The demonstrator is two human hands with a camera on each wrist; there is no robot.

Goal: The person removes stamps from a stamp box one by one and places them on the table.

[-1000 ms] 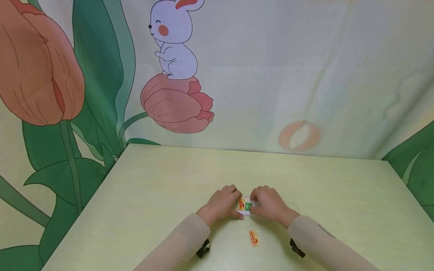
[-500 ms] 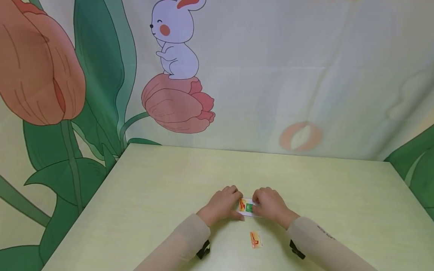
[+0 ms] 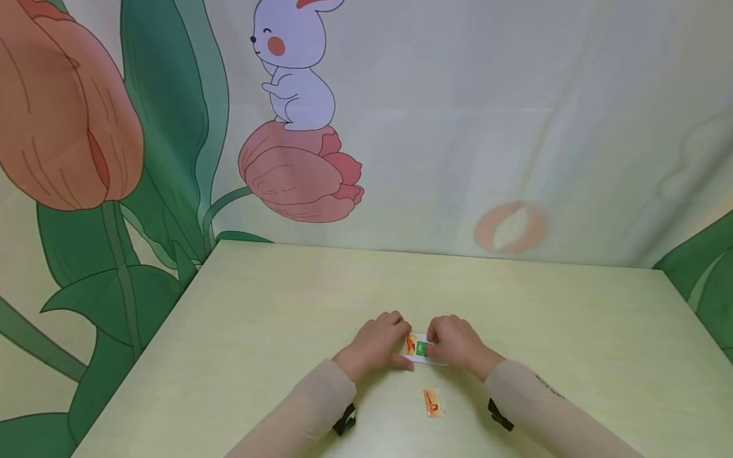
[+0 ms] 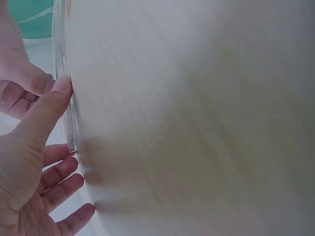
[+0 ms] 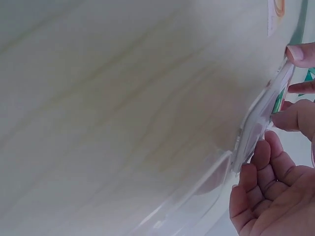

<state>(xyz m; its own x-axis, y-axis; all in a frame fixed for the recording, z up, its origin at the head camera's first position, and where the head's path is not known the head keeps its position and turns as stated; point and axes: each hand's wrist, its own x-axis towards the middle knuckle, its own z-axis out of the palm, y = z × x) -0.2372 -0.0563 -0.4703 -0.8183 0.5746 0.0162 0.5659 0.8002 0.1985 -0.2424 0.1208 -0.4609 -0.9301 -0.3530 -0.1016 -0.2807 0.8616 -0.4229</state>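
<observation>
A flat white plastic case (image 3: 425, 360) lies on the table between both hands. My left hand (image 3: 375, 343) grips its left end, thumb at the near edge and fingers at the far side. On the case, an orange-and-yellow picture card (image 3: 410, 344) sits beside a small green card (image 3: 422, 348). My right hand (image 3: 460, 341) has its fingers curled and pinches the green card at its right side with thumb and forefinger. In the right wrist view the thumb tip meets the green card (image 5: 278, 102). The right part of the case is hidden under this hand.
A loose orange picture card (image 3: 434, 403) lies on the table nearer the body, between the forearms. A clear plastic flap (image 5: 192, 206) extends from the case along the table in the right wrist view. Behind the pale table (image 3: 286, 286) hangs a printed curtain (image 3: 424, 127).
Both hands and the cards keep nearly the same place. The head view shifts slightly, and the right hand stands a touch farther right over the case than a second ago.
</observation>
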